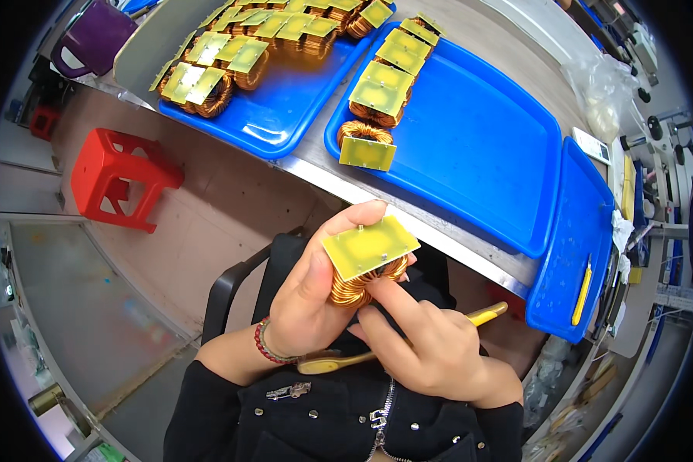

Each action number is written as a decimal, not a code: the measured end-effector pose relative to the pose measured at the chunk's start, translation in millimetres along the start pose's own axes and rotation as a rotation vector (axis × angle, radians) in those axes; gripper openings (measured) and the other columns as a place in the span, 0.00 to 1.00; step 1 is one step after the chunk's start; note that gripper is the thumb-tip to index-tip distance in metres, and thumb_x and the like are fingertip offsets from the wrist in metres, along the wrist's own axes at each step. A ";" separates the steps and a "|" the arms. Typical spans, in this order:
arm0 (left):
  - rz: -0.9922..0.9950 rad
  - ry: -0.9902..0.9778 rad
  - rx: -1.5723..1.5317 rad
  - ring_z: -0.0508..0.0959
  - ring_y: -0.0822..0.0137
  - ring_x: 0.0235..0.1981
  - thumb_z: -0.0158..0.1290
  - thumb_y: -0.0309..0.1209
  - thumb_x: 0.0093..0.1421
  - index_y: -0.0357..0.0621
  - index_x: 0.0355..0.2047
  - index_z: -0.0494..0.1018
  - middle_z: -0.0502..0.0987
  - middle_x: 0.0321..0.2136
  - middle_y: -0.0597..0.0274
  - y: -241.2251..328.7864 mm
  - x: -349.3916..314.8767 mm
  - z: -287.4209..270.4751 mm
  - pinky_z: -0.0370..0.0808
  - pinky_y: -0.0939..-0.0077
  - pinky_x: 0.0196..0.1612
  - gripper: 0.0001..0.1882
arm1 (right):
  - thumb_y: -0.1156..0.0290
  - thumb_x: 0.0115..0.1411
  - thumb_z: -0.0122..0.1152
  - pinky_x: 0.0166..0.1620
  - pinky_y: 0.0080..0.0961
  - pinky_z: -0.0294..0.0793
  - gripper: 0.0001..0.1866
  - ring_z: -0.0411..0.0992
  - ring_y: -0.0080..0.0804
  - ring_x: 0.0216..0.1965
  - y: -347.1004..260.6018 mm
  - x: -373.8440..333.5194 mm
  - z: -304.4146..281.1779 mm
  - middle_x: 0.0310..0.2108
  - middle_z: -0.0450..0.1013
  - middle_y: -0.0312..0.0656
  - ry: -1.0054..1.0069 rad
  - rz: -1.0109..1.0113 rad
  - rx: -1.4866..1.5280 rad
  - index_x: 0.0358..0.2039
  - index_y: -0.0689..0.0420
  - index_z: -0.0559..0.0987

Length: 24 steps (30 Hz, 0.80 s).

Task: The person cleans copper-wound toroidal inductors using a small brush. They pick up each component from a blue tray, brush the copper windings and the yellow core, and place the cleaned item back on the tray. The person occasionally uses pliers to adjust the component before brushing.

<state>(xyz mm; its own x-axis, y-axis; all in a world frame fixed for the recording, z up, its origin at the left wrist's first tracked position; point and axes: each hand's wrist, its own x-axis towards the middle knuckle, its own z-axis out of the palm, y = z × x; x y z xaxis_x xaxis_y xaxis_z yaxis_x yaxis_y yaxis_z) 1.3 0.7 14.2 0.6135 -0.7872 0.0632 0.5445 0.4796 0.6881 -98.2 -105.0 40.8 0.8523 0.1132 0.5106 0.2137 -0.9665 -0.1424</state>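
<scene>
In front of my body, my left hand (304, 296) grips a copper-wound toroidal coil (349, 291) with a yellow-green square board (369, 246) on it. The board faces up, with small metal pins at its edges. My right hand (431, 346) is curled, its index fingertip touching the windings from below right. A long yellow stick-like tool (487, 313) passes through the right hand; its middle is hidden by the fingers, and its kind is unclear.
Beyond my hands, a blue tray (477, 154) holds a row of boarded coils (381, 88) along its left side. Another blue tray (246, 135) at left carries many more. A narrow blue tray (550, 300) at right contains a yellow tool (582, 294). A red stool (119, 173) stands left.
</scene>
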 end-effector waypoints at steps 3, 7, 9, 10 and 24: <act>0.002 0.026 0.032 0.69 0.55 0.45 0.32 0.50 0.63 0.43 0.57 0.50 0.64 0.46 0.43 -0.8 -1.8 -1.4 0.70 0.65 0.46 0.29 | 0.68 0.46 0.58 0.17 0.11 0.52 0.08 0.56 0.18 0.14 5.0 2.3 -3.3 0.27 0.72 0.35 0.033 -0.107 0.062 0.15 0.54 0.70; -0.014 0.021 -0.078 0.69 0.56 0.47 0.32 0.47 0.64 0.39 0.57 0.49 0.64 0.47 0.44 -2.2 0.0 -8.6 0.69 0.65 0.48 0.29 | 0.62 0.50 0.60 0.29 0.24 0.68 0.25 0.56 0.23 0.12 4.5 -4.2 -18.2 0.11 0.53 0.33 0.006 -0.268 0.260 0.05 0.54 0.59; 0.008 -0.053 -0.136 0.68 0.58 0.50 0.31 0.45 0.65 0.34 0.58 0.47 0.64 0.49 0.48 -2.0 3.0 -9.8 0.66 0.64 0.51 0.29 | 0.56 0.48 0.62 0.42 0.35 0.74 0.27 0.52 0.23 0.09 1.0 -0.9 -10.9 0.10 0.47 0.31 -0.107 -0.335 0.312 0.05 0.53 0.57; 0.009 -0.067 -0.096 0.68 0.58 0.50 0.32 0.46 0.64 0.34 0.58 0.47 0.64 0.49 0.48 -1.5 2.9 -9.0 0.66 0.65 0.52 0.31 | 0.56 0.48 0.61 0.53 0.44 0.67 0.27 0.50 0.25 0.09 -0.4 -0.2 -10.0 0.10 0.45 0.32 -0.148 -0.339 0.304 0.05 0.55 0.58; 0.090 0.030 0.177 0.69 0.61 0.47 0.36 0.48 0.63 0.32 0.57 0.49 0.65 0.48 0.48 3.5 3.5 -8.6 0.66 0.67 0.50 0.33 | 0.61 0.49 0.60 0.43 0.34 0.68 0.20 0.57 0.28 0.11 -1.2 10.5 -20.3 0.09 0.52 0.35 -0.395 -0.186 0.417 0.07 0.56 0.66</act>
<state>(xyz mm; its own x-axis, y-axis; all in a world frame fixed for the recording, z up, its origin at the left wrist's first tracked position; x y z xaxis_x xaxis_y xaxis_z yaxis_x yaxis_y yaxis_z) 10.3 2.9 10.7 0.6733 -0.7310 0.1108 0.3794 0.4702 0.7969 -99.2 -107.4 63.6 0.8782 0.4262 0.2170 0.4777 -0.7594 -0.4417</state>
